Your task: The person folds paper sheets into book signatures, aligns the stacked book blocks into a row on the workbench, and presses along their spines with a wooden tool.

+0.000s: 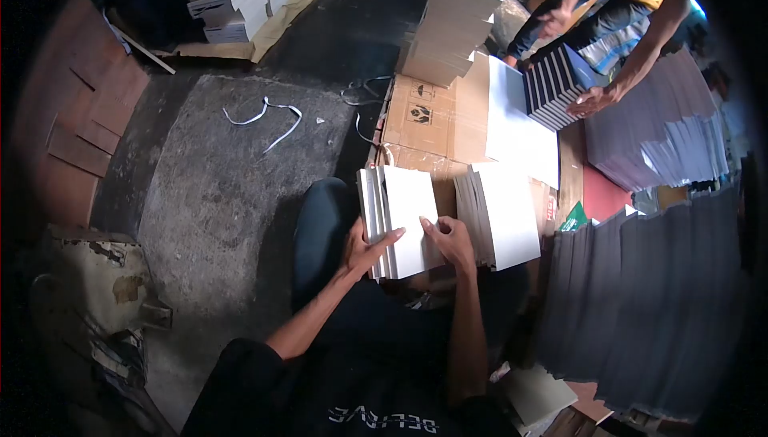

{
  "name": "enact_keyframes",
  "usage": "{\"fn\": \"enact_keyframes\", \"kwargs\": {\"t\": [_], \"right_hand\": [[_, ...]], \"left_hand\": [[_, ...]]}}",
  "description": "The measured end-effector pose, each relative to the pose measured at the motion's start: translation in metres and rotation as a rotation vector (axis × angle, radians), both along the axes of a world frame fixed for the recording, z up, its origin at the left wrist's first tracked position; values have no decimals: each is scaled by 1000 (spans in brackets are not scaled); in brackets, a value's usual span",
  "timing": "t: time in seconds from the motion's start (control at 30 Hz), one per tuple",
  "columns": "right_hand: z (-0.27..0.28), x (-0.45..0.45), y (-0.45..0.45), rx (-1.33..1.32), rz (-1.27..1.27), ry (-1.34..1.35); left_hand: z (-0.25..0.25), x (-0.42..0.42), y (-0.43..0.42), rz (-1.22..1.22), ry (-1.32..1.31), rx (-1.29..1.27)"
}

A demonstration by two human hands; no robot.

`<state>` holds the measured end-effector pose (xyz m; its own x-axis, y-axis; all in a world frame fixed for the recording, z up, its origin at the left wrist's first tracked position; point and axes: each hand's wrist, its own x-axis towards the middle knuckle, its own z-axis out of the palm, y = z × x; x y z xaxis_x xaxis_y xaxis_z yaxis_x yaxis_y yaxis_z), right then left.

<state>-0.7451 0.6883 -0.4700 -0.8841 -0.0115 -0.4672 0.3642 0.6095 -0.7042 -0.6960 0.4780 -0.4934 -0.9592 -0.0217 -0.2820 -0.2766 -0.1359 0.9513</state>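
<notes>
In front of me, a small stack of white book blocks (412,205) rests at the near end of a cardboard box. My left hand (366,251) wraps around the stack's left side, its thumb lying on the white top face. At the right edge of the top book block, my right hand (450,240) has its fingers curled and its thumb pressed on the white surface. A second stack of white book blocks (504,217) sits just right of my right hand. The undersides of both stacks are partly hidden.
Beyond lies the cardboard box (436,137), with a tall paper stack (452,25) on it. Another person's hand (594,102) touches dark-covered books (552,85). Tall dark sheet stacks (640,301) stand at right. White strapping (276,109) lies on the floor.
</notes>
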Motion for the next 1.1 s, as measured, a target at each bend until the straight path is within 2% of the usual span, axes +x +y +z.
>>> {"fn": "enact_keyframes", "kwargs": {"t": [0.03,0.07,0.13,0.17,0.2,0.27,0.3,0.33,0.4,0.5,0.6,0.63,0.7,0.8,0.83,0.87,0.93,0.97,1.1], "right_hand": [[-7,-2,-1,150,3,154],[-8,-3,-4,147,6,153],[4,-7,-16,358,-41,671],[16,-8,-15,214,-117,354],[19,-5,-14,209,-117,344],[24,-5,-8,-155,-79,-85],[33,2,-10,-271,-63,-49],[24,7,-6,-267,-69,-54],[1,18,-3,-530,-114,-1],[-6,27,0,-571,-154,-13],[2,37,-1,-566,-159,41],[13,40,-3,-566,-161,41],[41,46,-8,-398,-250,-8],[84,50,-13,-235,-224,39],[82,50,1,-429,-220,-34],[85,52,6,-429,-222,-33],[95,55,14,-699,-233,-65],[91,55,18,-697,-197,-107],[73,56,18,-703,-193,-126]], "left_hand": [[-6,1,-4,0,-15,87],[-11,2,-9,-1,-29,173],[7,8,-17,-1,-37,234],[12,12,-21,-21,-25,218],[15,18,-25,-40,-15,201],[23,24,-30,-35,41,235],[30,25,-35,-72,70,190],[37,28,-38,-112,96,147],[41,25,-44,-200,226,33],[40,28,-49,-229,131,61],[21,39,-52,-228,100,135],[13,43,-54,-171,27,266],[7,45,-54,-76,-80,497],[12,47,-52,-71,-202,595],[4,50,-52,-53,-230,642],[1,53,-51,-55,-230,641],[-2,58,-46,-9,-158,613],[-13,60,-47,8,-149,448],[-1,57,-54,-101,-109,367]]}}
